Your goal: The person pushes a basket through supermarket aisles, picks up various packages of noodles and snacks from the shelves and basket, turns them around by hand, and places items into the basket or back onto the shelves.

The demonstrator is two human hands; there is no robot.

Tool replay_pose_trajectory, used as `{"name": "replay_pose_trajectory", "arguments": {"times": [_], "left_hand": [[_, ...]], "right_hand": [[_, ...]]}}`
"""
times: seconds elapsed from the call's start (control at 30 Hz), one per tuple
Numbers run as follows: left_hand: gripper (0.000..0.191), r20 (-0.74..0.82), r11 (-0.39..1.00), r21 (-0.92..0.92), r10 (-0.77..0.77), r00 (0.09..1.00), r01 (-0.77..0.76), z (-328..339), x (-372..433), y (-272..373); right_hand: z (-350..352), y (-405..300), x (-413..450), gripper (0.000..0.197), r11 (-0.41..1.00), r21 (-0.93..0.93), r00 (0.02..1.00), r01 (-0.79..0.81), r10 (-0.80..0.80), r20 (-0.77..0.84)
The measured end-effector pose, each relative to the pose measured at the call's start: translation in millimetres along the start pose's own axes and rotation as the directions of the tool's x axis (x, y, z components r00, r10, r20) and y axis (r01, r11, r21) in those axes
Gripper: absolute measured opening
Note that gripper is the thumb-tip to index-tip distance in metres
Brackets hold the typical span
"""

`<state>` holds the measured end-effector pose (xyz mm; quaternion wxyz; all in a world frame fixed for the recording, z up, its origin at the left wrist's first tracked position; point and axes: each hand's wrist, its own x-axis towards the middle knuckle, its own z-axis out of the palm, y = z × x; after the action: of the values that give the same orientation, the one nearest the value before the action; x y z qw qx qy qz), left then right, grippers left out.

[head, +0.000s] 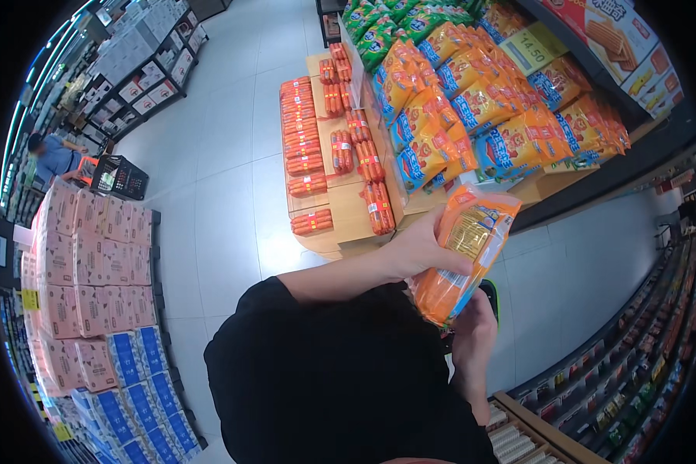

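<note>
My left hand (420, 246) grips an orange snack bag (467, 249), its thumb lying across the side that bears a printed panel and a barcode. The bag is tilted, its upper end leaning right. My right hand (478, 325) is at the bag's lower right edge, with its fingers partly hidden, so I cannot tell how it grips. A dark object with a green rim (492, 301) shows just behind that hand. Beyond the held bag, similar orange-and-blue snack bags (470, 110) are heaped on a display, and packs of red-wrapped sausages (301, 136) lie on the wooden stand (345, 214) beside them.
Green snack bags (377, 35) lie at the far end, near a yellow price sign (533, 49). Stacked pink cartons (95, 255) and blue packs (145, 388) stand left. A person (55, 156) is by a black shopping basket (120, 177). Stocked shelves (626, 371) curve along the right.
</note>
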<state>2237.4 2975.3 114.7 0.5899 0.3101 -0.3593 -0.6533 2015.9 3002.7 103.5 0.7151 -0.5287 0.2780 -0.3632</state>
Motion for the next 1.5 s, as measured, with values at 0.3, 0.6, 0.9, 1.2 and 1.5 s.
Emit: {"name": "replay_pose_trajectory", "arguments": {"times": [0.3,0.6,0.9,1.2,1.5], "left_hand": [[0.078,0.165,0.949,-0.284,-0.093,0.982,0.138,-19.0,-1.5,3.6],[0.139,0.71,0.755,-0.512,0.103,0.697,0.41,-16.3,15.8,-56.4],[0.153,0.77,0.646,-0.548,0.139,0.623,0.532,-18.0,22.5,-65.5],[0.146,0.748,0.567,-0.599,0.146,0.647,0.565,-16.3,19.8,-57.2],[0.161,0.674,0.58,-0.543,-0.131,0.727,0.607,-11.2,22.0,-35.6]], "right_hand": [[16.2,-12.8,7.9,0.061,0.975,0.172,0.988,-0.144,0.152,-0.037],[5.3,-2.6,-4.3,0.089,0.916,0.281,0.959,-0.285,0.271,0.09],[2.4,4.6,-5.4,0.092,0.931,0.289,0.968,-0.224,0.18,0.173],[1.0,0.9,-1.1,0.074,0.914,0.294,0.946,-0.281,0.213,0.244],[-4.5,-1.1,9.0,0.067,0.908,0.327,0.934,-0.261,0.152,0.323]]}}
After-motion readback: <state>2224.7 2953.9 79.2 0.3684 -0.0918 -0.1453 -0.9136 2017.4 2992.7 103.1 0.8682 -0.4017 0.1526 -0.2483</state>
